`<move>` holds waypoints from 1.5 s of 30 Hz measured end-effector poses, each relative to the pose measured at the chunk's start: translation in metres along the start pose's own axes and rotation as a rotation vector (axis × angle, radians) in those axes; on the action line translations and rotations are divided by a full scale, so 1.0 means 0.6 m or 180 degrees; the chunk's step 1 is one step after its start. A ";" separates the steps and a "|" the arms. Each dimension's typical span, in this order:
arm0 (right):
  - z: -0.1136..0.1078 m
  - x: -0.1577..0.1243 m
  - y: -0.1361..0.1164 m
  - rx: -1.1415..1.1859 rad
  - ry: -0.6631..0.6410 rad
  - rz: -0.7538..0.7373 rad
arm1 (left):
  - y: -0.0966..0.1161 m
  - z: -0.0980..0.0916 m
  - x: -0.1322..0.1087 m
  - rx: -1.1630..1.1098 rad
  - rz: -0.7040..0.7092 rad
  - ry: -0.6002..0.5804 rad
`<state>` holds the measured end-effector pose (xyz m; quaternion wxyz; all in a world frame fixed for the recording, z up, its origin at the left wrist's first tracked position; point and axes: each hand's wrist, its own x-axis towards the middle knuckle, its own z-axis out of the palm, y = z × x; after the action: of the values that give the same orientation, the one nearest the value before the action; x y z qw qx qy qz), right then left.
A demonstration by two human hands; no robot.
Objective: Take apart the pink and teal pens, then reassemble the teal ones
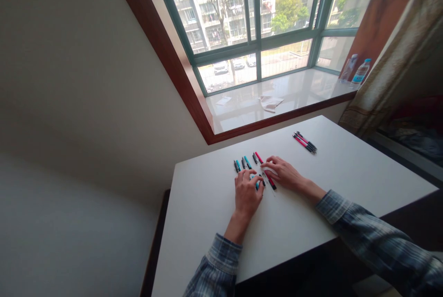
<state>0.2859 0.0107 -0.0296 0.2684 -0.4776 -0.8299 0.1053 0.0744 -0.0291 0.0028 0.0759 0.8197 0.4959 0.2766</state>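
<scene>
A row of slim pens with teal or red barrels and black ends (246, 162) lies on the white table (211, 204), spaced side by side and slanting. My left hand (246, 191) sits over the row, its fingers curled onto a teal pen (256, 183). To its right, my right hand (281, 172) lies with its fingertips at a red pen (270, 181), which its fingers partly hide. A tight bundle of red and black pens (304, 142) lies further right on the table, beyond both hands.
The table's far corner meets a glossy white window sill (277, 117), where a crumpled cloth (270, 102) and a paper (223, 100) lie. Two plastic bottles (356, 71) stand at the sill's right end beside a patterned curtain (377, 89). A pale wall (86, 103) rises left of the table.
</scene>
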 end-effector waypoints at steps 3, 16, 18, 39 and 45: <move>-0.001 0.001 -0.001 -0.0019 -0.0022 0.0015 | 0.000 0.000 0.000 0.0014 0.0008 0.0007; -0.010 -0.019 0.020 0.0496 0.0243 0.0153 | -0.007 -0.001 0.004 0.0188 -0.0170 -0.0037; -0.010 -0.018 0.019 0.0539 0.0203 0.0144 | -0.007 0.000 0.004 0.0186 -0.0160 -0.0042; -0.017 -0.016 0.000 0.0680 0.0008 0.0093 | -0.006 0.006 0.004 -0.0031 -0.0107 -0.0084; -0.017 -0.017 0.004 0.0712 -0.0005 0.0086 | -0.006 0.006 0.005 -0.0058 -0.0085 -0.0122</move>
<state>0.2970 0.0025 -0.0255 0.3180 -0.4558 -0.8066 0.2013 0.0748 -0.0243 -0.0006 0.0964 0.8174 0.5027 0.2644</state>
